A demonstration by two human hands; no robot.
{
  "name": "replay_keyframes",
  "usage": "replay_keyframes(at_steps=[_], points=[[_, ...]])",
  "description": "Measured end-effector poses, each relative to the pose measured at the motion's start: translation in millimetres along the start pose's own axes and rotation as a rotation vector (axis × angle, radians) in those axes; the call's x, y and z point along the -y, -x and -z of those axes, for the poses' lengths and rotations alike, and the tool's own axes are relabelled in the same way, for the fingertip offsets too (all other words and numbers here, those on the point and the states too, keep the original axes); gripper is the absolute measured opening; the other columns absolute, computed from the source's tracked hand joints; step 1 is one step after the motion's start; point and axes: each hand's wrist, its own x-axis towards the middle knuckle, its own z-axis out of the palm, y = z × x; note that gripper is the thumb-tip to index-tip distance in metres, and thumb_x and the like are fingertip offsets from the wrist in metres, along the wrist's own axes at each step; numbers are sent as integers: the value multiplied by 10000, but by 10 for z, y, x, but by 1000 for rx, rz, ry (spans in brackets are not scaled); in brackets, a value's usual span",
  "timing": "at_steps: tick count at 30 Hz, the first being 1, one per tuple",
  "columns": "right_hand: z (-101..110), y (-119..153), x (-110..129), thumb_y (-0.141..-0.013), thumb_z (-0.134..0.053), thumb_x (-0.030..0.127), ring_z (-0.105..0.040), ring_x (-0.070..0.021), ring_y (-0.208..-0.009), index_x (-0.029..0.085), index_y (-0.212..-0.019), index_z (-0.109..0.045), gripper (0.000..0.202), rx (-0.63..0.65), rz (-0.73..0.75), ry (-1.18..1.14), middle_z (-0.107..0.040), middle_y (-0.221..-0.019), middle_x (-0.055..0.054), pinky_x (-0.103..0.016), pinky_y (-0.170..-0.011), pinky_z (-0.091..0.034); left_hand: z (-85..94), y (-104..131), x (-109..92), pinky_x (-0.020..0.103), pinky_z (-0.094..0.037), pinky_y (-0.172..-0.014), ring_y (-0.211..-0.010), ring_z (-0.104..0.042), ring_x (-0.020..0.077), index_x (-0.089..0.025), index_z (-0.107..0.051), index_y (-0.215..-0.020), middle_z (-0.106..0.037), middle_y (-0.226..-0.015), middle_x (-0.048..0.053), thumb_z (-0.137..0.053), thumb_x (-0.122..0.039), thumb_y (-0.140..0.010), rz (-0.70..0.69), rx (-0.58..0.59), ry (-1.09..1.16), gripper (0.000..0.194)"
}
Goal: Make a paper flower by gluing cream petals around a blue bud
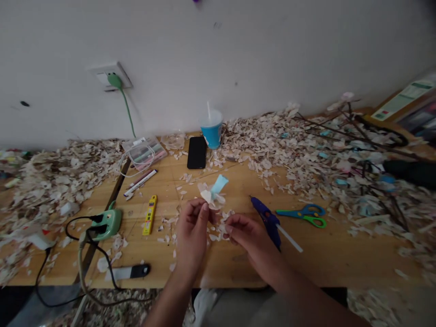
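Note:
My left hand (195, 225) pinches a small paper flower (208, 195) with whitish petals and a light blue strip (219, 184) standing up from it. To its right, my right hand (243, 231) has thumb and forefinger pressed together near some pale scraps (223, 225); whether it grips one is too small to tell. A purple glue gun (267, 220) with a white glue stick (289, 238) lies just beyond the right hand. Blue and green scissors (304, 213) rest to the right of it.
A blue cup (211, 129) and black phone (196, 153) stand and lie near the wall. At left are a yellow box (150, 215), a green power strip (111, 223), cables and a scraper (131, 271). Paper scraps (265, 141) and branches (361, 136) cover the right side.

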Motion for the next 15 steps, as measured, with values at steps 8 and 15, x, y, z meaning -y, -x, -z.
replay_keyframes(at_steps=[8, 15], points=[[-45, 130, -92, -757, -759, 517, -560, -139, -717, 204, -814, -620, 347, -3, 20, -27, -611, -775, 4, -262, -668, -458, -156, 207, 287, 186, -425, -558, -576, -523, 81, -191, -570, -919, -583, -633, -50, -627, -424, -939, -14, -107, -53, 241], [4, 167, -208, -862, -654, 479, -640, -175, -810, 217, -906, -605, 270, -4, 144, 182, -670, -875, -31, -280, -704, -509, -251, 269, 390, 190, -319, -470, -475, -374, 77, -220, -514, -940, -426, -546, -97, -588, -465, -959, -34, -138, 85, 257]])
